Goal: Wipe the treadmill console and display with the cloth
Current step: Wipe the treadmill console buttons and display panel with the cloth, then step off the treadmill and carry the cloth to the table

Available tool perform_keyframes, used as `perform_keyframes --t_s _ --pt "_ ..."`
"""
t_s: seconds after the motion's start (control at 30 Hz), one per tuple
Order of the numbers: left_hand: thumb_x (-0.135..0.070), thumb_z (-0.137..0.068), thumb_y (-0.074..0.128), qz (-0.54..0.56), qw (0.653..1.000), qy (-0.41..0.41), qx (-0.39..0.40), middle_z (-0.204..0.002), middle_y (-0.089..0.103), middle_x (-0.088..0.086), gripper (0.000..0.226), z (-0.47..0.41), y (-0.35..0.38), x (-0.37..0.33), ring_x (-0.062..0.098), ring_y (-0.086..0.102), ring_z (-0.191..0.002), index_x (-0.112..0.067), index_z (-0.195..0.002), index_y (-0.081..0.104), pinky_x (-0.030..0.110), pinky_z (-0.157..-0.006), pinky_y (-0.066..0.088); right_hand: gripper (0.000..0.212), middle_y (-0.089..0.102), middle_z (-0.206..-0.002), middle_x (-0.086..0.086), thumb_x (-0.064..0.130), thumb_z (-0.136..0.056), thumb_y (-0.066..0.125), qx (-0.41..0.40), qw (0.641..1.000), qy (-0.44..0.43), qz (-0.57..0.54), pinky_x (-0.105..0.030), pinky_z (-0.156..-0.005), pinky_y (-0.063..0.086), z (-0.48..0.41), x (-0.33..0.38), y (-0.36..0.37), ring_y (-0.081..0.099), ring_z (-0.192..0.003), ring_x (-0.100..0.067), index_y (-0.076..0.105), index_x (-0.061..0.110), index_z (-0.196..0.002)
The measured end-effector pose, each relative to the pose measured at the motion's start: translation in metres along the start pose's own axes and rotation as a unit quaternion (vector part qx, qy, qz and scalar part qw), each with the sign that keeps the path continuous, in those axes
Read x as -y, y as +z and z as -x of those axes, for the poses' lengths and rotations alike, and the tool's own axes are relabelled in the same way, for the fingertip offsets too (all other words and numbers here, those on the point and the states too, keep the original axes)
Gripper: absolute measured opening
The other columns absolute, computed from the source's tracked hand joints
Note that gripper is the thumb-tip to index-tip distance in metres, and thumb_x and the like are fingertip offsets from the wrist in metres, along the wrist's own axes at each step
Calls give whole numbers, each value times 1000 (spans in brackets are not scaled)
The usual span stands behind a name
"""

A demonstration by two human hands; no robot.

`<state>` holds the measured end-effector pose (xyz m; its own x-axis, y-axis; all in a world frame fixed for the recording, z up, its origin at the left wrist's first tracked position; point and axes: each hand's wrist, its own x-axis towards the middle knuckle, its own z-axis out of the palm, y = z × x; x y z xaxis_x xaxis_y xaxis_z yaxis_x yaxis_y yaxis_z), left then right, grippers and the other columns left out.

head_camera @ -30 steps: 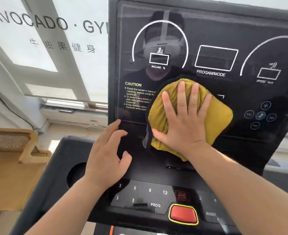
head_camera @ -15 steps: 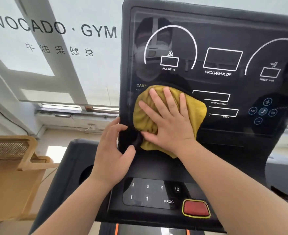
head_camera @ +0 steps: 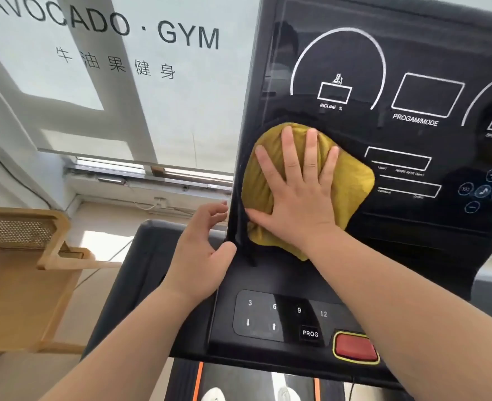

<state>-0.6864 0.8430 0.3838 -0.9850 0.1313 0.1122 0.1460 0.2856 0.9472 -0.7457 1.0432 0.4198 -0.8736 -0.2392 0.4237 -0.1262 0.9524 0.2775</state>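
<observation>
The treadmill's black glossy display stands upright in front of me, with white dials and boxes printed on it. A mustard-yellow cloth lies against its lower left part, near the left edge. My right hand presses flat on the cloth with fingers spread upward. My left hand is at the display's left edge, thumb on the front and fingers curled around the side. Below them lies the console keypad with number keys, arrows and a PROG key.
A red stop button with a yellow rim sits on the console at the lower right. A dark side tray extends left of the console. A wooden chair stands at the left, under a blind lettered AVOCADO GYM.
My right hand has slid the cloth leftward across the display, from its middle to its left edge. My left hand moved from the display's lower face to its left edge.
</observation>
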Motion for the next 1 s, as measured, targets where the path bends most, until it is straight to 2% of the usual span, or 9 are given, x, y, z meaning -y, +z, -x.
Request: perform_keyframes --t_s 0.17,0.3,0.37,0.43,0.5,0.67,0.77,0.87,1.0 --pt "-26 -100 50 109 987 -79 -90 -121 65 -13 27 -6 -1 2 -3 61 -112 -39 -123 57 24 -98 50 105 -13 -171 -12 81 -83 49 10 999 -2 -32 -69 -117 -17 -12 54 3 -20 -152 -44 6 33 -165" --pt "-31 -103 52 193 960 -175 -104 -123 66 -5 36 -19 -2 8 11 64 -117 -32 -139 52 37 -100 53 99 -16 -172 -7 79 -88 44 44 998 -32 -36 -65 -119 -20 -10 73 1 -28 -151 -41 3 31 -165" --pt "-20 -101 57 195 956 -195 -99 -115 70 2 39 -25 0 6 19 68 -111 -26 -140 53 42 -96 57 98 -8 -173 -6 73 -89 51 32 995 -60 -66 -61 -124 -11 -4 60 -5 -17 -156 -38 6 30 -165" --pt "-14 -99 61 189 958 -191 -101 -102 75 2 26 -27 4 -1 22 72 -100 -23 -123 65 39 -86 61 93 6 -173 -8 61 -89 60 5 989 -90 -115 -55 -128 1 4 39 -12 -2 -159 -35 18 26 -165" --pt "-20 -98 65 176 958 -202 -105 -95 77 1 12 -28 5 -7 25 73 -96 -22 -107 71 40 -83 63 85 17 -172 -9 50 -91 65 -8 982 -97 -161 -51 -129 9 16 18 -18 7 -159 -33 28 22 -162" --pt "-32 -93 70 159 953 -254 -47 -99 78 11 23 -33 1 -19 26 75 -92 -12 -105 74 41 -78 62 70 26 -169 -7 41 -95 65 22 969 -82 -231 -48 -128 20 70 -18 -13 12 -159 -28 42 18 -156" --pt "-20 -93 71 124 963 -231 -54 -96 75 12 9 -27 -2 -26 27 71 -90 -14 -97 75 40 -75 59 72 23 -170 -5 43 -92 65 56 967 -93 -228 -48 -129 15 94 -26 -7 8 -160 -27 42 20 -156" --pt "-20 -93 70 83 974 -180 -106 -86 72 5 5 -11 -5 -36 17 68 -80 -22 -89 72 31 -65 53 71 22 -171 -3 46 -93 62 73 958 -106 -256 -46 -128 12 99 -29 -7 7 -160 -26 41 22 -157" --pt "-25 -95 67 -6 983 -121 -141 -80 74 -5 7 14 -7 -61 6 68 -70 -25 -90 71 20 -59 50 62 37 -164 -4 44 -94 60 58 936 -99 -332 -42 -126 22 100 -27 -13 24 -156 -28 53 19 -149"
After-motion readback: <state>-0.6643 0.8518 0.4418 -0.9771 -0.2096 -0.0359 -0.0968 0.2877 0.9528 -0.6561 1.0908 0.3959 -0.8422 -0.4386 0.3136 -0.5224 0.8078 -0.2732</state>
